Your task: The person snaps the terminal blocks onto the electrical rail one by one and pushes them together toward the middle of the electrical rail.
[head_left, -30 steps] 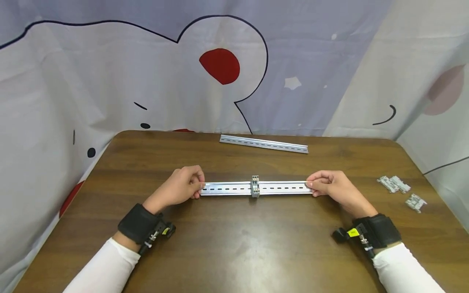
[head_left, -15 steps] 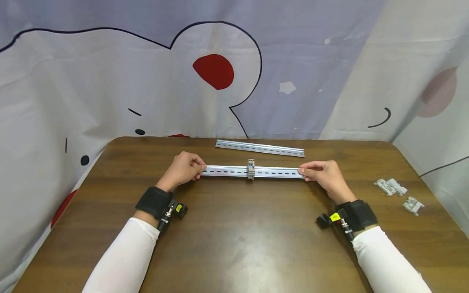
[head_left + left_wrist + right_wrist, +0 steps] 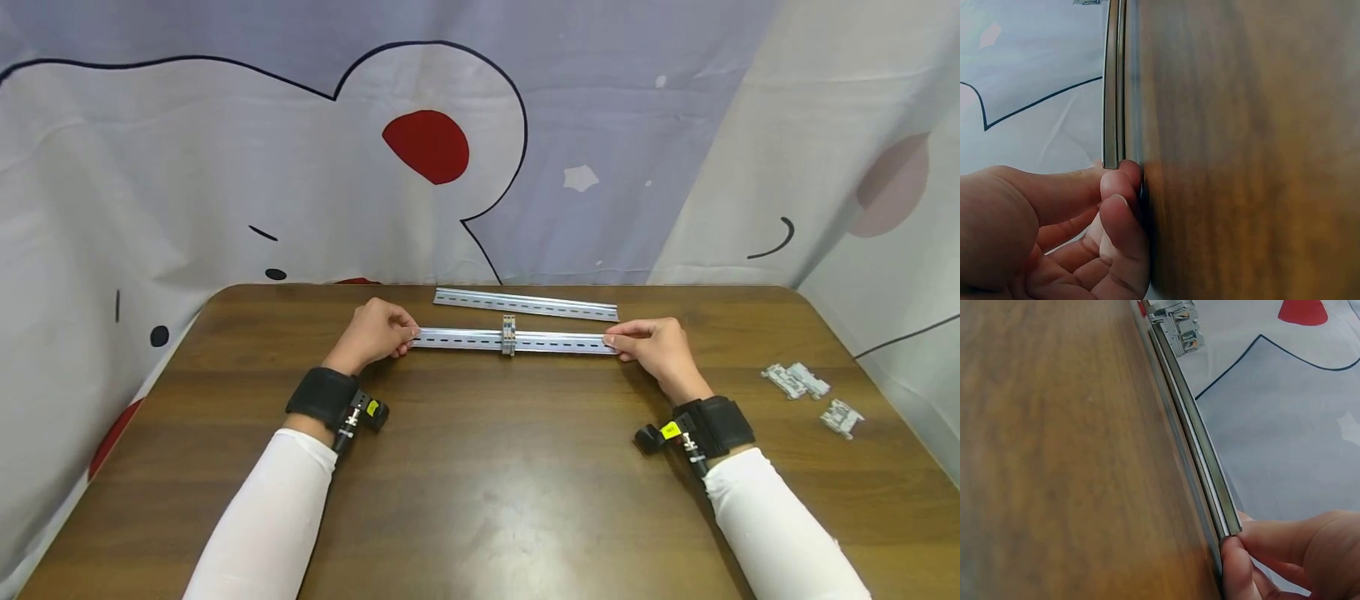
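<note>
A slotted silver DIN rail [image 3: 461,339] lies crosswise between both hands, close over the wooden table. Near its middle sit grey terminal blocks [image 3: 508,335], side by side; the right wrist view shows these terminal blocks [image 3: 1180,328] from the side. The left hand [image 3: 377,331] pinches the rail's left end between thumb and fingers. At the opposite end, the right hand [image 3: 656,350] pinches the rail in the same way. Both wrist views show the fingers right at the rail's ends.
Behind the held rail, a second slotted rail [image 3: 525,304] lies slightly slanted near the table's [image 3: 480,467] back edge. Several loose terminal blocks [image 3: 797,380] lie at the right, one of them [image 3: 842,418] apart from the others. A printed curtain [image 3: 600,125] hangs behind the table.
Both hands have carried the rail with its terminal blocks away from the body, toward the second rail at the back. The grip at both ends looks the same.
</note>
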{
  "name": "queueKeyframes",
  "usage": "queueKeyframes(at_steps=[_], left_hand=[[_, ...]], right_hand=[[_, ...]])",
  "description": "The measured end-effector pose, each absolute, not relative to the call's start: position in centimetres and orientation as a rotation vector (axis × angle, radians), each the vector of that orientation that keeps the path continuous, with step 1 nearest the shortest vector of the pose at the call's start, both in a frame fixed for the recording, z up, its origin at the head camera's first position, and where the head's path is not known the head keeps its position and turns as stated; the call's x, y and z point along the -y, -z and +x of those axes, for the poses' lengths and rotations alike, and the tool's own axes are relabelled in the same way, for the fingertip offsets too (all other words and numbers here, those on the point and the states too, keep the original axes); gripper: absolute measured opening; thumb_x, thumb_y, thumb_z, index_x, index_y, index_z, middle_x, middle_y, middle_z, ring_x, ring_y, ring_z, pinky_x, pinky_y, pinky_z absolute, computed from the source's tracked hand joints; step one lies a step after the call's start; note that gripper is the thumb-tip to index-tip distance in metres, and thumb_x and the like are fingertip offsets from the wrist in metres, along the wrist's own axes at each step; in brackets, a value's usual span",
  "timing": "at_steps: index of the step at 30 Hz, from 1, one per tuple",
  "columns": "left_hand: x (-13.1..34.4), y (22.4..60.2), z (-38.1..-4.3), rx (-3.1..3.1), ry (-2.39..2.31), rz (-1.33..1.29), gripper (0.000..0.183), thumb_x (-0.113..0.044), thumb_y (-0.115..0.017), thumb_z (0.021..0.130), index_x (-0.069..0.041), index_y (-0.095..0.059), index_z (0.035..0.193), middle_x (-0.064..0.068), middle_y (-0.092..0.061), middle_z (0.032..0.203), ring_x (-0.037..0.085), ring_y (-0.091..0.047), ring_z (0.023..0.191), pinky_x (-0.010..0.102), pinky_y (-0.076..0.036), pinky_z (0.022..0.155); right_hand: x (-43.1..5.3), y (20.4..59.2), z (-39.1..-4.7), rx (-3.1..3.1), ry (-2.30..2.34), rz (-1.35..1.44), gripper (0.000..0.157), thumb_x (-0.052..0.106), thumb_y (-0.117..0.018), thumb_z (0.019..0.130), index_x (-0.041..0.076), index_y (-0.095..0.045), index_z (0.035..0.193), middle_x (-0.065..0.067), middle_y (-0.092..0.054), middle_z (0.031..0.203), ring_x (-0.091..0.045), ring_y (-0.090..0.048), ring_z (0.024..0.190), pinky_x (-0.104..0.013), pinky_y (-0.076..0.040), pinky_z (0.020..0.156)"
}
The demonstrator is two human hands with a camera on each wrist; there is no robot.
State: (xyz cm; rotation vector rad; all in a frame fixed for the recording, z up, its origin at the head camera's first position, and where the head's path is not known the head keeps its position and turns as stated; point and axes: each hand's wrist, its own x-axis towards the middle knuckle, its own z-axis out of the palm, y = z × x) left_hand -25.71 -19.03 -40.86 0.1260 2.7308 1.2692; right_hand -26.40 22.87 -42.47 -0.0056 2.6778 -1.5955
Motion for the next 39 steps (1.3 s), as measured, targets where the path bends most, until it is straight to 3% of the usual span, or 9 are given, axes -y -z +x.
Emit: queueKeyframes(at_steps=[12, 39], left_hand=[[18.6, 40.4, -26.0, -2.793, -1.215, 0.145, 0.009, -0.012, -0.071, 0.089, -0.004, -0.074, 0.086, 0.007, -0.067, 0.067, 0.017, -0.061, 0.057, 0.025, -0.048, 0.051], [18.3, 40.1, -26.0, -2.871, -0.928, 0.206, 0.017, -0.019, -0.074, 0.087, -0.007, -0.066, 0.078, 0.002, -0.062, 0.06, 0.015, -0.056, 0.054, 0.027, -0.043, 0.051]], right_hand=[[-22.9, 41.5, -26.5, -2.738, 1.408, 0.022, 0.021, 0.023, -0.079, 0.083, 0.005, -0.078, 0.094, -0.002, -0.074, 0.078, -0.008, -0.063, 0.059, -0.024, -0.053, 0.056], [-23.6, 41.5, -26.9, -2.617, 1.373, -0.056, 0.027, 0.02, -0.077, 0.085, -0.001, -0.074, 0.101, -0.006, -0.074, 0.085, -0.01, -0.064, 0.063, -0.026, -0.055, 0.06]])
